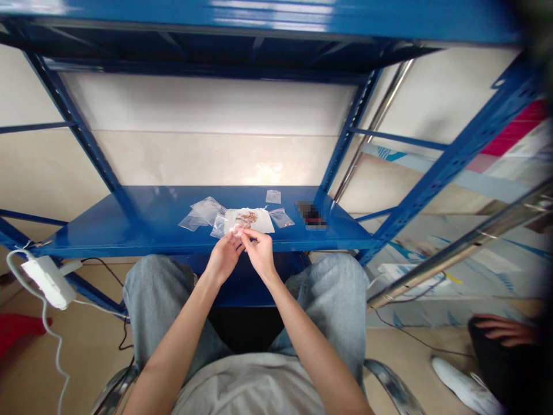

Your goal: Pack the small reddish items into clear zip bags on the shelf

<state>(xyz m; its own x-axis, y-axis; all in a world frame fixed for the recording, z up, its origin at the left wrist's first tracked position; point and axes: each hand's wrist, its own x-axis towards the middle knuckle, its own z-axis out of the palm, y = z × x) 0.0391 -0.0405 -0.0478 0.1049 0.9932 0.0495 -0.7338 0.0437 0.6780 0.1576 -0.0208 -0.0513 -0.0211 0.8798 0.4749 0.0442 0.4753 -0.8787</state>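
- Pale wall [216, 158] stands behind a blue metal shelving unit [276, 17], whose lower shelf [142, 225] serves as the work surface; on a clock centred on the two hands, 12 points straight away from the person
- Left hand [225, 256] is at the shelf's near edge, fingers curled and pinching a small pinkish packet [238, 229] of clear plastic
- Right hand [259, 251] meets it fingertip to fingertip, thumb and forefinger closed on the same packet; its contents are too small to make out
- At 12, just beyond the fingers, a white cloth [261, 223] lies flat and bears a loose heap of small coloured pieces [247, 217]
- Around 10, clear plastic bags [203, 212] overlap, near the cloth's left side
- At 1, farther back, lies a small clear sachet [273, 196]
- Around 2, just beside the cloth, lies a clear bag with a few pinkish pieces [281, 218]; farther out, between 2 and 3, sits a dark, pixelated object [311, 214]
- Between 8 and 9, well apart, is a white power strip [49, 281]
- Around 4, also well apart, another person's white shoe [464, 385] shows on the floor [415, 346]
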